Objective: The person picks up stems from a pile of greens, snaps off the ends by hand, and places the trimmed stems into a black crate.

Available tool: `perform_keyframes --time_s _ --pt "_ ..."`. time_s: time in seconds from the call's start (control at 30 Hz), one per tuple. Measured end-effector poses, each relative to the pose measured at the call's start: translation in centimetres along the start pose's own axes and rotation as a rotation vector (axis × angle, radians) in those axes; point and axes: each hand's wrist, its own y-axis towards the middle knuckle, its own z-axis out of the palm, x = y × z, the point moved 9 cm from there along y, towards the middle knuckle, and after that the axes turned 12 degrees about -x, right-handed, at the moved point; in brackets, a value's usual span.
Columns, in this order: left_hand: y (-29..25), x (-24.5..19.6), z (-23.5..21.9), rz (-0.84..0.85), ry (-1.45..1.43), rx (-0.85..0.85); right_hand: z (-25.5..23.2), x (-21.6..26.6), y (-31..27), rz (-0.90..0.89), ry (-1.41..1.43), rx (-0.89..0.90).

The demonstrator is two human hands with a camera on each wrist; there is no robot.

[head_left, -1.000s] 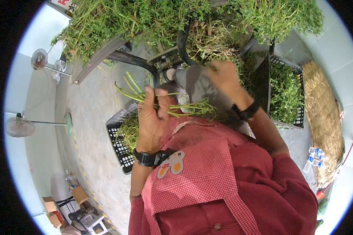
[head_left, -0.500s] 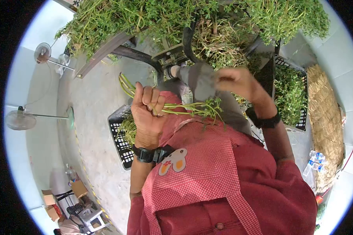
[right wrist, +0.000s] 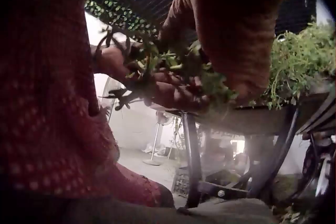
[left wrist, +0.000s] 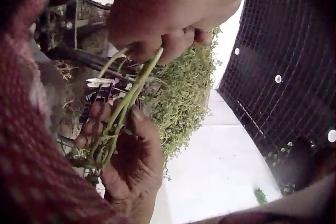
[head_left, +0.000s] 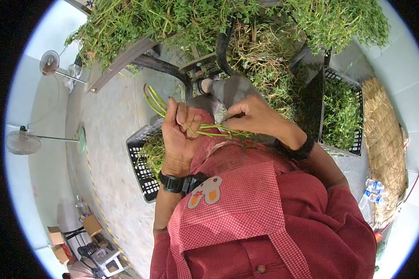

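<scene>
My left hand [head_left: 180, 135] grips a small bunch of leafy green stems [head_left: 156, 102] in its curled fingers. Bare stem ends stick out on its left, and the leafy part runs right, across the lap. Thumb and fingers of my right hand [head_left: 260, 120] pinch the bunch on the leafy side, close to the left fist. In the left wrist view the stems [left wrist: 128, 98] run from the left fist down between the right thumb and fingers. Dark leaves [right wrist: 149, 61] show beside the right hand in the right wrist view, partly hidden by it.
A table ahead carries a big heap of greens [head_left: 172, 28]. Below it lies a pile of stalks [head_left: 260, 51]. One black crate [head_left: 146, 181] of greens stands at left, another [head_left: 361, 111] at right beside a straw bundle [head_left: 384, 144]. Fans [head_left: 23, 142] stand far left.
My right hand has swung from beyond the knee back leftward and down to the leafy side of the bunch. My left hand keeps its hold, now turned with curled fingers facing up.
</scene>
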Motion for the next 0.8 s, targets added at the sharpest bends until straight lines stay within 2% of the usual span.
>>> perform_keyframes --time_s 0.03,0.07,0.13,0.27,0.37,0.43,0.47,0.53,0.57,0.63,0.67,0.73,0.77,0.8 --pt "0.0 0.0 -0.1 0.008 0.022 0.004 0.2 -0.6 -0.1 0.085 0.022 0.016" --pt "0.0 0.0 0.0 0.018 0.043 0.009 0.3 -0.6 -0.1 0.086 0.023 0.012" --pt "0.0 0.2 0.0 0.032 0.073 0.0 0.7 -1.7 -0.4 0.255 0.319 -0.028" --pt "0.1 0.0 -0.2 0.072 0.132 -0.014 1.5 -2.9 -0.3 0.297 0.309 0.04" --pt "-0.4 0.5 0.8 0.054 0.198 0.016 1.8 -2.5 0.1 0.26 0.396 0.056" --pt "-0.3 0.5 0.8 0.06 0.192 0.026 1.4 -0.9 0.4 0.091 0.062 0.073" --pt "-0.3 0.5 0.8 0.068 0.187 0.034 1.6 -1.2 0.5 0.09 0.061 0.073" --pt "-0.3 0.8 0.5 0.034 0.152 0.008 1.0 -1.2 1.0 -0.142 -0.216 -0.109" --pt "-0.3 1.1 0.3 0.0 0.12 -0.015 1.2 -2.5 1.3 -0.142 -0.216 -0.107" --pt "-0.4 0.5 0.2 0.001 0.073 0.01 -1.2 -4.5 1.6 -0.159 -0.465 -0.313" --pt "-0.4 0.1 0.3 0.007 0.021 0.037 -2.0 -4.8 1.3 -0.164 -0.469 -0.313" --pt "-0.5 -0.1 0.3 0.006 0.003 -0.002 -0.8 -7.4 0.2 0.295 0.254 -0.06" --pt "-0.5 -0.3 0.2 0.004 -0.007 -0.031 -0.7 -7.6 0.0 0.294 0.254 -0.059" --pt "-0.3 -0.4 -0.2 0.006 -0.007 -0.027 -0.5 -6.7 0.0 0.215 0.439 -0.048"
